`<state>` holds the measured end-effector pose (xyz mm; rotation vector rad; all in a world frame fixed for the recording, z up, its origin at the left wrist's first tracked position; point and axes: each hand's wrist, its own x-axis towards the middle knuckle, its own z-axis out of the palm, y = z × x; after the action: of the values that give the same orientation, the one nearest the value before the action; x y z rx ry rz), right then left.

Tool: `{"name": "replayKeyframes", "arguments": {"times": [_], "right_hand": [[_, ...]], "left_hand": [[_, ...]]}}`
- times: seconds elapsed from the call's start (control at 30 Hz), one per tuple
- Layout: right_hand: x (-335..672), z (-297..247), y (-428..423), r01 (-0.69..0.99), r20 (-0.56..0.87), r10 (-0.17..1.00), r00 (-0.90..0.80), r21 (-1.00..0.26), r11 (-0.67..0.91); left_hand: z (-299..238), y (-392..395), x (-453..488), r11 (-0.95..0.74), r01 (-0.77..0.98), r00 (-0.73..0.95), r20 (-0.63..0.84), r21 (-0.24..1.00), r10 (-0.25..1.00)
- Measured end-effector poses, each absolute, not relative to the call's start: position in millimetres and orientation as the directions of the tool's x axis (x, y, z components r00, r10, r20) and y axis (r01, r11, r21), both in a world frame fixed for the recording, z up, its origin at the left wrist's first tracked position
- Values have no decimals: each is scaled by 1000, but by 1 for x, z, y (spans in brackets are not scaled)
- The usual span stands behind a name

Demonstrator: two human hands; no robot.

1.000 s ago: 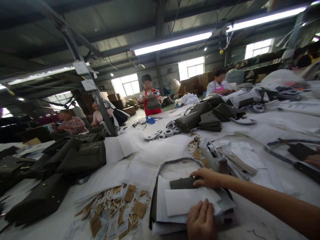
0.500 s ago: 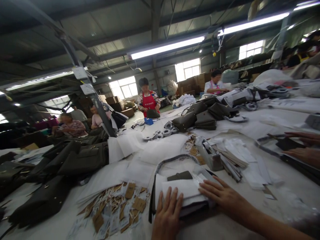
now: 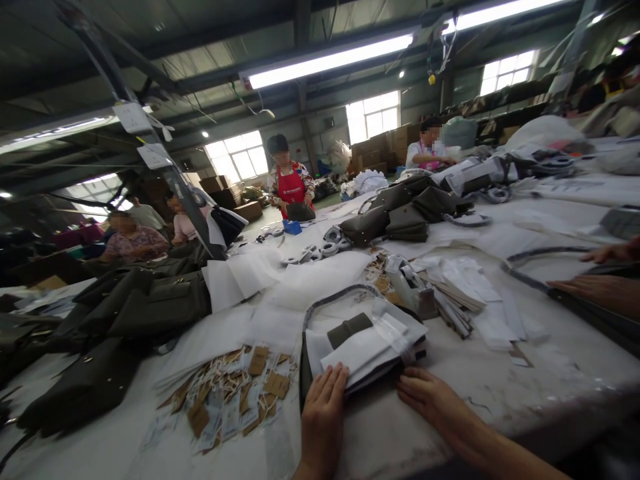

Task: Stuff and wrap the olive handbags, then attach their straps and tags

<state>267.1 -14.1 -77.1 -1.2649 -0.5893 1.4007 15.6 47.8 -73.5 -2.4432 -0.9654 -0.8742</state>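
Observation:
A dark handbag (image 3: pixel 303 373) lies flat before me, its handle (image 3: pixel 325 299) wrapped in grey and arched away from me. White foam sheets (image 3: pixel 360 353) cover much of it, and a dark olive flap (image 3: pixel 350 329) shows among them. My left hand (image 3: pixel 324 410) rests at the near left edge, fingers stretched over the rim of the bag and sheets. Beside the near right corner is my right hand (image 3: pixel 437 399), its fingers extended at the bag's edge; whether they touch it is hard to see. Neither hand is closed around anything.
Brown hang tags (image 3: pixel 257 360) are heaped on the left. A tape dispenser (image 3: pixel 413 287) stands behind the bag, near strips (image 3: pixel 453 303). Dark bags (image 3: pixel 165 300) are piled left and beyond. A co-worker's hands (image 3: pixel 595 293) work on another bag at the right.
Both hands have drawn back toward me, from the top of the white sheets to the bag's near edge. The bag's near side has shifted slightly, and more of the sheets shows.

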Motion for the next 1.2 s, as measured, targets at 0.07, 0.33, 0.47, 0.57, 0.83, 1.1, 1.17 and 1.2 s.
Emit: {"name": "replayKeyframes", "arguments": {"times": [0.07,0.33,0.47,0.57,0.83,1.1,1.17,1.2], "right_hand": [[257,-75,-10,-651,-431,884,181,-726,-221],[202,-27,0,-686,-288,958,-3,-696,-211],[183,-15,7,-700,-340,940,15,-675,-233],[179,-18,12,-727,-402,915,26,-636,-258],[226,-24,8,-312,-203,970,-131,-920,-235],[447,-35,-20,878,343,919,193,-479,-5],[483,-38,-21,918,304,927,220,-387,-91],[495,-41,-20,923,277,934,227,-368,-115]], "left_hand": [[-69,46,14,-708,705,542,665,-28,514],[-68,44,-1,-651,738,408,650,177,640],[-79,41,4,-655,753,435,698,64,568],[-85,38,10,-625,781,457,694,-13,556],[-83,47,9,-608,791,474,696,-68,539],[-87,45,9,-631,775,482,686,-44,545],[-87,45,9,-637,770,484,680,-32,551],[-86,44,9,-639,769,483,678,-26,554]]}}
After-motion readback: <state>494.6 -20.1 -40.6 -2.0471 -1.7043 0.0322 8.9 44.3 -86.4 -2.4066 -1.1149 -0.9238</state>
